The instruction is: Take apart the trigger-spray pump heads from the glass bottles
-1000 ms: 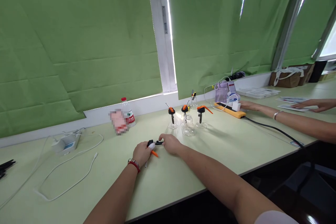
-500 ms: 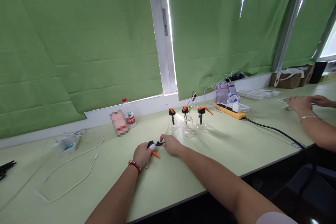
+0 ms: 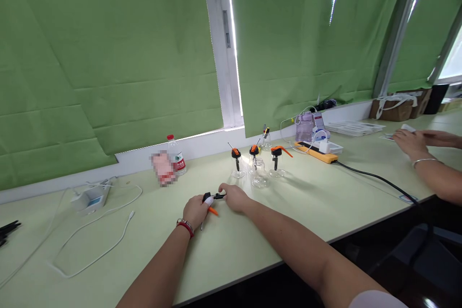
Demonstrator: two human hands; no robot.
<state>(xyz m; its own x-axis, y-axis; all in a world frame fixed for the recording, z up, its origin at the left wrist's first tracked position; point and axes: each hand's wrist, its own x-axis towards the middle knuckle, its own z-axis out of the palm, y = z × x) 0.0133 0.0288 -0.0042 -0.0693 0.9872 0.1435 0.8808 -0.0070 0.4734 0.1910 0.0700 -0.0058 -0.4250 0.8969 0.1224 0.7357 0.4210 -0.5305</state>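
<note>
Grasping the black-and-orange fitting (image 3: 218, 197) at its thick end, the left hand (image 3: 194, 211) has its thumb upon it; the right hand (image 3: 236, 198) pinches the thin end, so it lies between both hands, over the table (image 3: 245, 245).

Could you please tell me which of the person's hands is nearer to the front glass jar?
Right. The right hand is left of the jar, on its near side; the left hand is farther left.

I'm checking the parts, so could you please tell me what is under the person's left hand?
Part of a black lid shows, plus an orange lever and a thin metal rod. The left hand covers the rest, so how these pieces join cannot be seen.
</note>
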